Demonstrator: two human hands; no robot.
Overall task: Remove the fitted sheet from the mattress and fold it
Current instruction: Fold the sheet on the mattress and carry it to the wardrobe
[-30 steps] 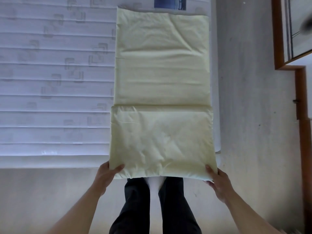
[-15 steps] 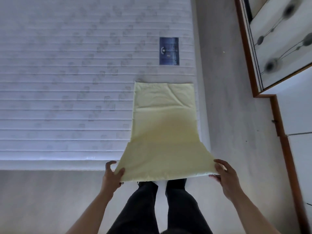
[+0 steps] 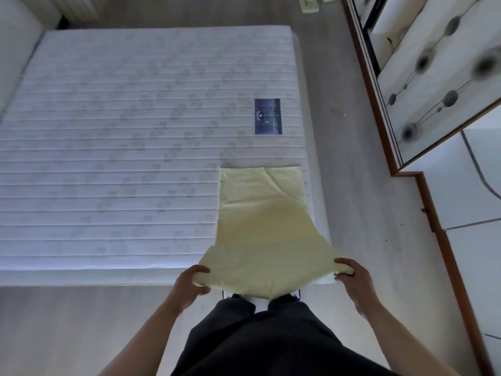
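Bare and stripped, the mattress (image 3: 135, 158) shows the removal is done. On its near right corner lies the yellow sheet (image 3: 263, 213), already folded to a narrow strip. The left hand (image 3: 189, 283) and right hand (image 3: 352, 278) each grip a near corner with curled fingers; seemingly one or two folds remain.

The folded sheet (image 3: 261, 213) lies on the mattress (image 3: 122, 145) near its right edge, a wardrobe (image 3: 433, 90) further right.

bare forearms (image 3: 151, 332), black trousers (image 3: 260, 337)
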